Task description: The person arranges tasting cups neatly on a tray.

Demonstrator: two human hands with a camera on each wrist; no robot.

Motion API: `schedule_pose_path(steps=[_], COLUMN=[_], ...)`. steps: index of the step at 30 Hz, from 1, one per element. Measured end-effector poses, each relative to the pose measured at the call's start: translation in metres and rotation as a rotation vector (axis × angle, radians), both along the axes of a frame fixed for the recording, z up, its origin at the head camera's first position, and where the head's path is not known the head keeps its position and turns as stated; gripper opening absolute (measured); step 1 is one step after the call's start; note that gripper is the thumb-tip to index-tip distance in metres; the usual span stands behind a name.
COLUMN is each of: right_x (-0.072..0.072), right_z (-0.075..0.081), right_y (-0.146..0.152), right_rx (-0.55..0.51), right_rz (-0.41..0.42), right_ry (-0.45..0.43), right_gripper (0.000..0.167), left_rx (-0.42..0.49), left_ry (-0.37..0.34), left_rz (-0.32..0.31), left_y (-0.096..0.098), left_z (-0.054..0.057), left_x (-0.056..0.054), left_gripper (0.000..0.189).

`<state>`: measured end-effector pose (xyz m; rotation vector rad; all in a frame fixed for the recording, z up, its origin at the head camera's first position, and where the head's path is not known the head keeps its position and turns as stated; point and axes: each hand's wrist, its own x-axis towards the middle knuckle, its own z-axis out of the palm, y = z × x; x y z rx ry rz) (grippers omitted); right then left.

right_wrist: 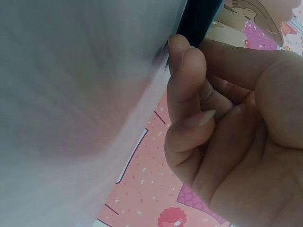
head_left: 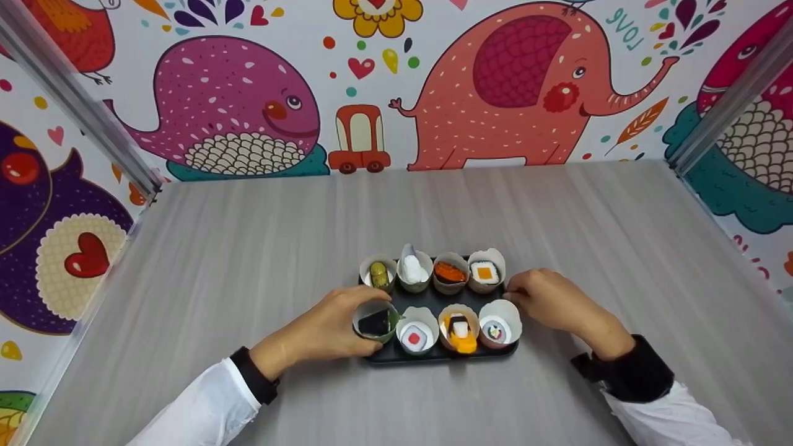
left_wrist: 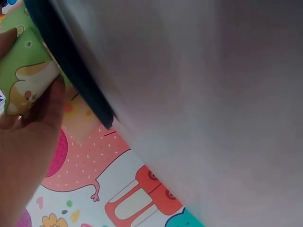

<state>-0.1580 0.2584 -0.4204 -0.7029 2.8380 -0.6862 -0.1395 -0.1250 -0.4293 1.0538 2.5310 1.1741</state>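
Note:
A black tray (head_left: 427, 302) sits on the table, bearing two rows of paper cups with toy sushi pieces. My left hand (head_left: 328, 323) grips the front-left cup (head_left: 395, 329), thumb and fingers around its sides; a dark, nori-like piece (head_left: 374, 323) lies inside. In the left wrist view that cup is green with a cartoon animal (left_wrist: 35, 82). At the tray's right end, my right hand (head_left: 548, 300) holds the edge with curled fingers. The right wrist view shows its fingertips against the dark tray edge (right_wrist: 199, 21).
Other cups hold a white-and-grey piece (head_left: 414, 267), an orange-topped piece (head_left: 450, 272), a square roll (head_left: 484, 271) and a yellow-orange piece (head_left: 461, 337). The grey table (head_left: 279, 229) meets a cartoon-printed wall (head_left: 372, 80) behind, with metal posts (head_left: 93, 102) at the corners.

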Motion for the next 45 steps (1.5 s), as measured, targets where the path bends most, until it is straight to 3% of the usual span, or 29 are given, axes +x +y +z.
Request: schedule_pose_path(steps=[13,25,45], right_x=[-0.0007,-0.0008,-0.0011], right_z=[-0.0018,-0.0006,-0.0012], right_y=[0.0012,0.0008,0.0019], right_rx=[0.005,0.003,0.019], right_rz=[0.004,0.011,0.006], right_ry=[0.005,0.024,0.023], right_gripper=[0.025,0.02,0.021], left_rx=[-0.065,-0.068,-0.09], left_ry=[-0.022,-0.011,-0.016], left_rz=[-0.042,-0.066,-0.058], left_y=[0.0017,0.0022,0.0009], left_z=[0.0011,0.0035,0.002], left_x=[0.0009,0.0001,0.0024], left_gripper=[0.059,0.061,0.071])
